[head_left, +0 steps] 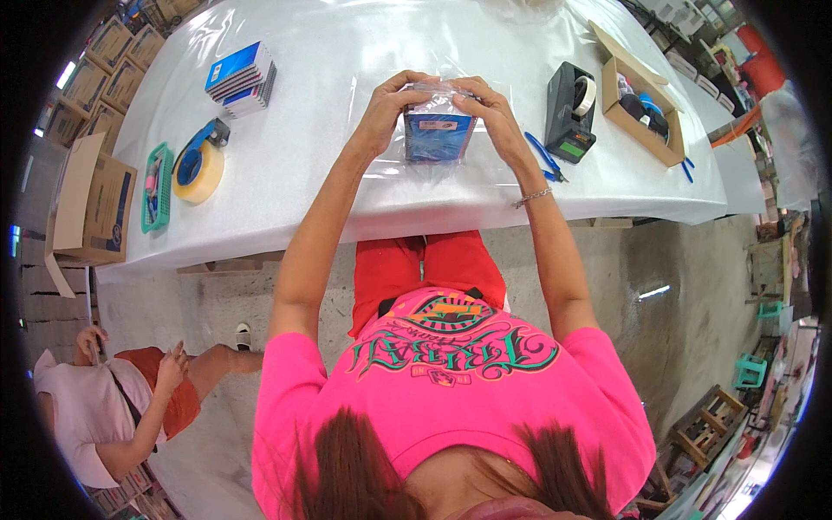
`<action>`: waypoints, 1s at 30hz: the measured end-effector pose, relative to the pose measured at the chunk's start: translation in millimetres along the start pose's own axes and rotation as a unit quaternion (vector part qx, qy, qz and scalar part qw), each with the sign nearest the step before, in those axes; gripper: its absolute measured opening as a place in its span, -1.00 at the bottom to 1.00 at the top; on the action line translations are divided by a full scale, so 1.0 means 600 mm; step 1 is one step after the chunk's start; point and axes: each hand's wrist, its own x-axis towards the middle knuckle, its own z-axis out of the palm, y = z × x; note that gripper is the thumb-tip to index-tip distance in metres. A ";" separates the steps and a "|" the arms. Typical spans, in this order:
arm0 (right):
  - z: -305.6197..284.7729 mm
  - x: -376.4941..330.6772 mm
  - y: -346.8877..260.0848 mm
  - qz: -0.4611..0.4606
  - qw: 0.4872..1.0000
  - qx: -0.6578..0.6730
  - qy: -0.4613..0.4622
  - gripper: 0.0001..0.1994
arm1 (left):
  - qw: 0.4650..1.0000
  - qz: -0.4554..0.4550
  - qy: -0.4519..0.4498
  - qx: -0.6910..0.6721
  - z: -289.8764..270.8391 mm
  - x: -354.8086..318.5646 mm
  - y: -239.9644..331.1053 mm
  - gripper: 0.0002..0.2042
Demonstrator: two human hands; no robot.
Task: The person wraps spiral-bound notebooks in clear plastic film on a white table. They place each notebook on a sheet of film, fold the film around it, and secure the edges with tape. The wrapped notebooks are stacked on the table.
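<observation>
Both arms reach forward over the white bench (pixel 295 165), left hand (pixel 384 111) and right hand (pixel 492 111) raised, each pinching a top corner of a clear bag (pixel 438 121) with a blue packet inside. Left of the left hand: blue-white box stack (pixel 241 78), yellow tape roll (pixel 198 173). Right of the right hand: black tape dispenser (pixel 569 113).

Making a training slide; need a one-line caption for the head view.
Both hands, left hand and right hand, hold a clear bag over the white table.
</observation>
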 end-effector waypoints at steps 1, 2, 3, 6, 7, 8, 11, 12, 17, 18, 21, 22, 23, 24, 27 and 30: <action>-0.001 -0.003 -0.001 -0.006 1.000 0.000 -0.012 -0.58 | 1.000 0.003 0.010 0.000 0.002 -0.001 -0.003 -0.73; -0.002 -0.005 -0.003 -0.014 1.000 0.000 -0.026 -0.58 | 1.000 0.028 0.009 0.004 0.000 -0.001 -0.006 -0.77; -0.002 -0.008 -0.005 -0.027 0.999 -0.031 -0.027 -0.57 | 0.999 0.053 0.009 0.009 -0.002 -0.002 -0.009 -0.81; -0.003 -0.013 -0.006 -0.053 0.994 -0.090 -0.027 -0.58 | 0.992 0.099 0.007 0.080 -0.007 -0.003 -0.005 -0.83; -0.003 -0.012 0.000 -0.053 0.994 -0.087 -0.027 -0.59 | 0.987 0.109 0.007 0.114 -0.009 -0.005 -0.001 -0.83; -0.005 -0.013 0.005 -0.052 0.995 -0.085 -0.024 -0.60 | 0.967 0.155 0.004 0.201 -0.008 -0.009 0.007 -0.82; 0.006 -0.023 0.013 -0.052 0.998 -0.044 0.016 -0.63 | 0.878 0.266 0.001 0.399 -0.005 -0.036 0.031 -0.78; 0.007 -0.023 0.016 -0.061 0.997 -0.049 0.022 -0.63 | 0.856 0.286 0.002 0.432 -0.003 -0.047 0.033 -0.77; 0.019 -0.031 0.019 -0.091 0.992 -0.070 0.058 -0.66 | 0.857 0.334 0.017 0.392 -0.007 -0.049 0.005 -0.71; 0.021 -0.033 0.019 -0.091 0.990 -0.081 0.064 -0.67 | 0.870 0.334 0.015 0.362 -0.004 -0.047 0.001 -0.71; 0.025 -0.038 0.006 -0.102 0.983 -0.133 0.076 -0.68 | 0.884 0.342 0.014 0.319 0.002 -0.047 -0.011 -0.73; 0.018 -0.040 -0.004 -0.111 0.978 -0.161 0.077 -0.69 | 0.885 0.345 0.014 0.313 0.003 -0.048 -0.015 -0.74; 0.008 -0.046 -0.013 -0.118 0.971 -0.192 0.081 -0.70 | 0.883 0.347 0.016 0.315 0.006 -0.045 -0.016 -0.75; -0.008 -0.052 -0.015 -0.119 0.948 -0.258 0.140 -0.71 | 0.880 0.349 0.022 0.320 0.003 -0.046 -0.014 -0.75; -0.093 -0.080 -0.004 -0.058 0.869 -0.269 0.412 -0.76 | 0.869 0.372 0.040 0.324 0.006 -0.046 -0.012 -0.80; -0.264 -0.152 0.066 0.046 0.766 -0.407 0.495 -0.60 | 0.853 0.401 0.046 0.332 0.030 -0.044 -0.013 -0.82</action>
